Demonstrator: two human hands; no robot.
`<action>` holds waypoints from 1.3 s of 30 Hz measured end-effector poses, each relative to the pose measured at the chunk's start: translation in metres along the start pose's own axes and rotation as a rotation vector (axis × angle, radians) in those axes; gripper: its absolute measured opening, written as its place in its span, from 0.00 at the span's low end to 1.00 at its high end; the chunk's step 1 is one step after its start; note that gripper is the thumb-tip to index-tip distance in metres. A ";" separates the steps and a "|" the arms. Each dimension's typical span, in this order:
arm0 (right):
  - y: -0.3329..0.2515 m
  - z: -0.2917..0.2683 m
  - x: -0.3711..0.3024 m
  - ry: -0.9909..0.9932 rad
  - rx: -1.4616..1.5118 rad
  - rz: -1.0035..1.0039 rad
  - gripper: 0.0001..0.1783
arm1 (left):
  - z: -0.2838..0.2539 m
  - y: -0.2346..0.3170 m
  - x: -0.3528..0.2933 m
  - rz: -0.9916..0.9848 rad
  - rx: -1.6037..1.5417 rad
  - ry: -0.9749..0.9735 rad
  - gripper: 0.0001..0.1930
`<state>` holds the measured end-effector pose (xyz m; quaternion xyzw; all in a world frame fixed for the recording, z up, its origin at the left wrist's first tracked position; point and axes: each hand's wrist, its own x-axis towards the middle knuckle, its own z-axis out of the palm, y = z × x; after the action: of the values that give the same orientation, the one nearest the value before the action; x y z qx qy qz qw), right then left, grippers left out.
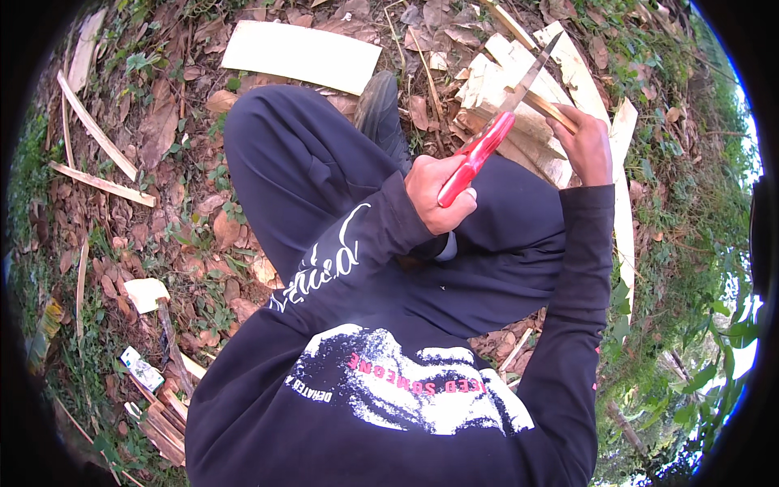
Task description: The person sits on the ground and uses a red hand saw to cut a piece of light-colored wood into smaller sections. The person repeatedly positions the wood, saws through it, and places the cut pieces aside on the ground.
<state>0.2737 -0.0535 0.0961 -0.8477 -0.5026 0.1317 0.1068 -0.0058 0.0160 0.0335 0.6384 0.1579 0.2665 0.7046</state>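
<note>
My left hand (pixel 442 195) is closed around the red handle of a knife (pixel 487 150), its long narrow blade angled up and away to the right. My right hand (pixel 586 146) pinches a thin wooden stick (pixel 545 105) near its end. The blade crosses the stick's far end; I cannot tell whether they touch. Just beyond both hands lies a stack of split pale wood pieces (pixel 523 134), partly hidden by my hand and the knife.
I sit cross-legged on leaf-strewn ground. A wide pale board (pixel 300 57) lies beyond my shoe (pixel 384 114). Thin wood strips (pixel 97 126) are scattered at the left, with a small white box (pixel 142 369) lower down. A long strip (pixel 623 211) runs beside my right forearm.
</note>
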 end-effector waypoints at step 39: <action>0.021 0.093 0.004 0.175 0.418 0.050 0.18 | -0.036 -0.012 0.020 -0.154 -0.248 0.217 0.22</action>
<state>0.2627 -0.0554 0.0013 -0.8274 -0.4322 0.1614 0.3201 -0.0081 0.0566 0.0189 0.5000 0.2471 0.2966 0.7752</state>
